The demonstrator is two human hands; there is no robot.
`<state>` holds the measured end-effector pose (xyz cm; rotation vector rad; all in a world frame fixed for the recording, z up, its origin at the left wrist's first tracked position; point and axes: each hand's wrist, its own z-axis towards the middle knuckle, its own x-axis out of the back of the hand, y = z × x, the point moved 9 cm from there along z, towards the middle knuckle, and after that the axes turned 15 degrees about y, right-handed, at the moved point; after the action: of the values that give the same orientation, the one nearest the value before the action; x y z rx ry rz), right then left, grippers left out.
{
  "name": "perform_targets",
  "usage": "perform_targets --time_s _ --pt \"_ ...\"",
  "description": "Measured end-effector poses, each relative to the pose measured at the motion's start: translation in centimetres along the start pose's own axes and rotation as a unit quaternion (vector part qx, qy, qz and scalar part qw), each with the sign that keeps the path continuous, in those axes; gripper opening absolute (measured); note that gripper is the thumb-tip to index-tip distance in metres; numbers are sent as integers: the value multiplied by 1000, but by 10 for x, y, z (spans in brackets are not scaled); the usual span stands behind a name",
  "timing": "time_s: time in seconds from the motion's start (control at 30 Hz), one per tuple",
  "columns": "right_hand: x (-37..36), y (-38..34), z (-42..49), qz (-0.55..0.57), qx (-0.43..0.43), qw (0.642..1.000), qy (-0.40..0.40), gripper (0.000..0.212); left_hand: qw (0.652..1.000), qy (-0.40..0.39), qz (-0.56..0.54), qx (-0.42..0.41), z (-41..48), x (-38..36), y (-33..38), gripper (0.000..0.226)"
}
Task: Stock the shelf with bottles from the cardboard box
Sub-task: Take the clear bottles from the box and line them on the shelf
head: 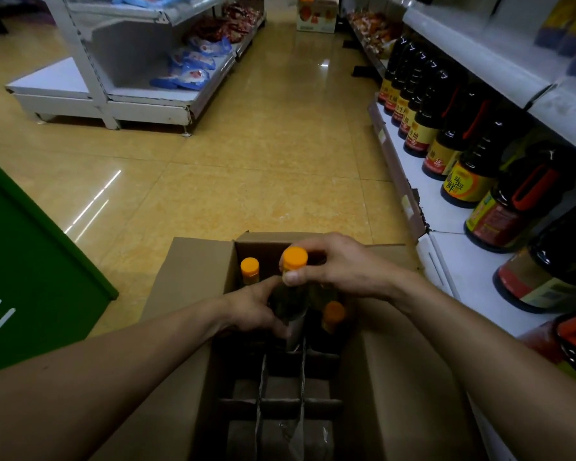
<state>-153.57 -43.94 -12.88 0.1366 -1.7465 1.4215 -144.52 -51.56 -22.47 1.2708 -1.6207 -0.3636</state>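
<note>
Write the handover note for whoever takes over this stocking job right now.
Right hand pinches the neck of an orange-capped bottle; left hand grips its body, partly raised from the cardboard box.
Two more stand in far cells: left bottle, right bottle. Near cells hold none.
Left to do: all three onto the white shelf by the soy sauce jugs.

I get only 1 view, a wide-angle camera worn on the person's head. It looks forward and steeply down. It sits close above the open cardboard box [187,287], which fills the lower middle of the frame. Beyond the box it faces along the aisle floor [263,161], with the shelf [408,164] running up the right edge.
</note>
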Motion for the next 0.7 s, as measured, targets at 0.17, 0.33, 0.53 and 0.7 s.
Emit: perform_targets --time_s 0.17,0.33,0.53,0.7 --pt "35 -25 1 130 3 990 45 26 995 4 -78 -59 -10 12 18 83" --pt "55 -47 6 223 -6 965 138 39 986 24 -134 -98 -15 16 30 91" --pt "74 -72 9 231 6 947 223 26 977 50 -180 -102 -19 26 36 88" --pt "84 -79 7 291 6 928 233 31 977 38 -176 -114 -32 24 45 78"
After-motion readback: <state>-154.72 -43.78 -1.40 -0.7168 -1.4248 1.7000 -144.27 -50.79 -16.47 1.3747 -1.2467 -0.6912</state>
